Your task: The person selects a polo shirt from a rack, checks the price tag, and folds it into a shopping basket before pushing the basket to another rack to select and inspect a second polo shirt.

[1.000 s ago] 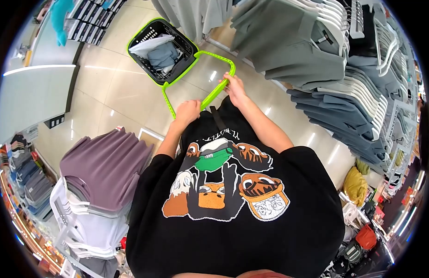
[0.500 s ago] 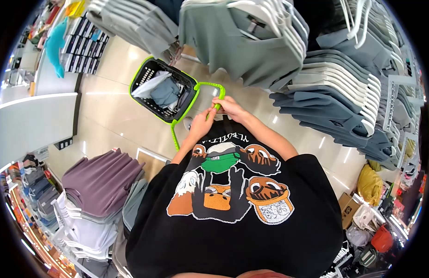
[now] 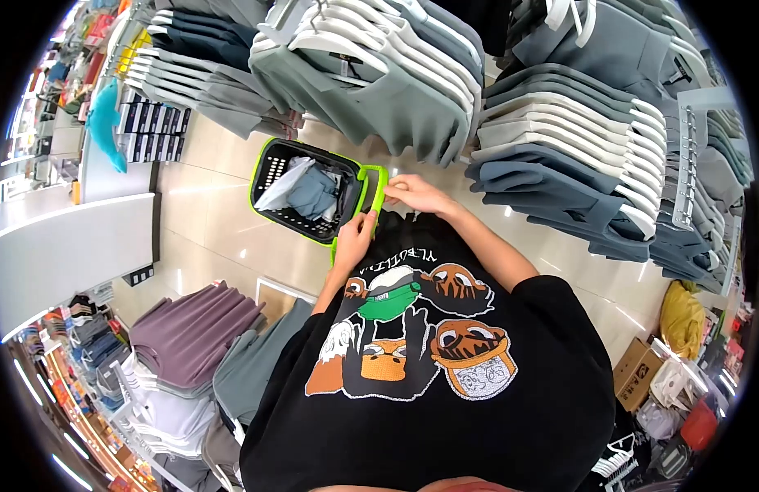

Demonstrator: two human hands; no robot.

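Observation:
A black shopping basket (image 3: pixel 269 168) with a bright green rim is at upper centre above the floor, just ahead of my body. In it lie folded blue-grey clothing (image 3: pixel 314 193) and something white and thin (image 3: pixel 283 184). My left hand (image 3: pixel 355 236) is closed round the near part of the basket's green handle (image 3: pixel 379 190). At the handle's outer edge, my right hand (image 3: pixel 418 195) has its fingers curled against it. The handle stands close beside the basket's right rim.
Racks of grey-green shirts (image 3: pixel 371 107) and dark blue-grey shirts (image 3: pixel 552 189) hang ahead and to the right. Purple shirts (image 3: pixel 195 336) hang at lower left. A grey-white counter (image 3: pixel 76 254) stands left, across the tiled floor (image 3: pixel 203 230). A cardboard box (image 3: pixel 638 373) sits at lower right.
The basket has come nearer my body and shifted right in view. Its handle now sits closer to the rim. My hands have moved slightly apart, and the surrounding racks have shifted in view.

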